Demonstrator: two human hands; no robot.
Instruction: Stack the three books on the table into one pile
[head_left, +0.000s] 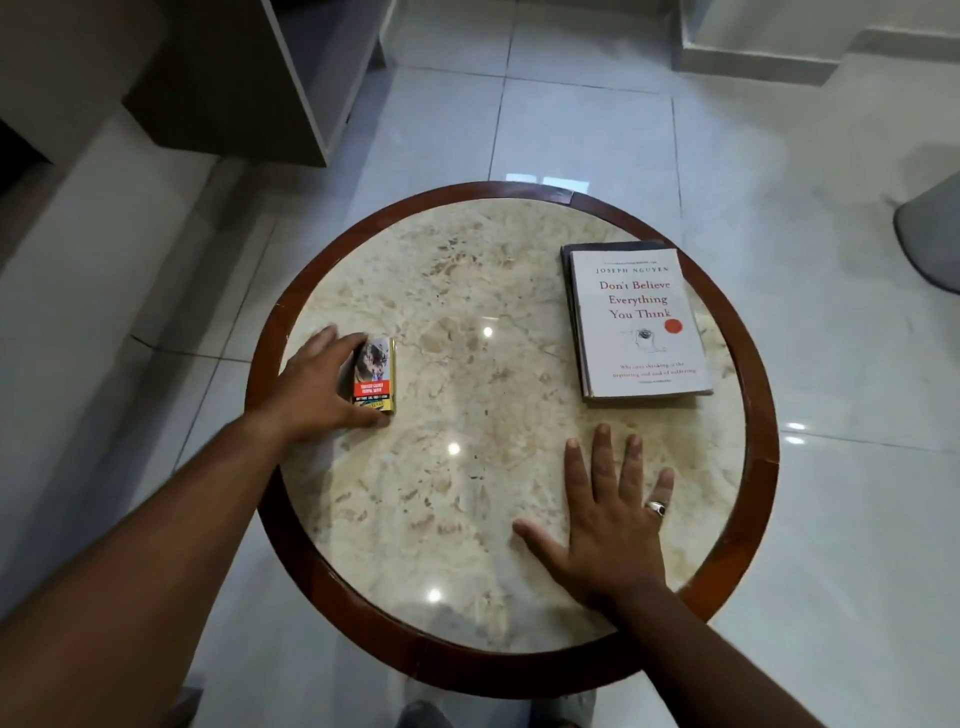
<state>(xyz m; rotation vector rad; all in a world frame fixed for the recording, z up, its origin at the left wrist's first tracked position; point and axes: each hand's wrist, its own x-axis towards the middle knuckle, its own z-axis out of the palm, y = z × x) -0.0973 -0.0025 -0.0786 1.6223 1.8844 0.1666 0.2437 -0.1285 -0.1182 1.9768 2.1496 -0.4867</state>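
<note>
A pile of books lies at the right of the round marble table (467, 519). A white book (641, 322) with red title lettering is on top, and a dark book (597, 246) shows beneath it at the far and left edges. How many books lie under the white one I cannot tell. My left hand (317, 387) is at the table's left edge, fingers wrapped around a small yellow and red pack (375, 375). My right hand (608, 512) rests flat on the marble near the front, fingers spread, a ring on one finger, just short of the pile.
The table has a dark wooden rim (761, 415). Around it is glossy white tiled floor (831, 519). A grey cabinet (249, 78) stands at the back left and a grey rounded object (930, 234) at the right edge.
</note>
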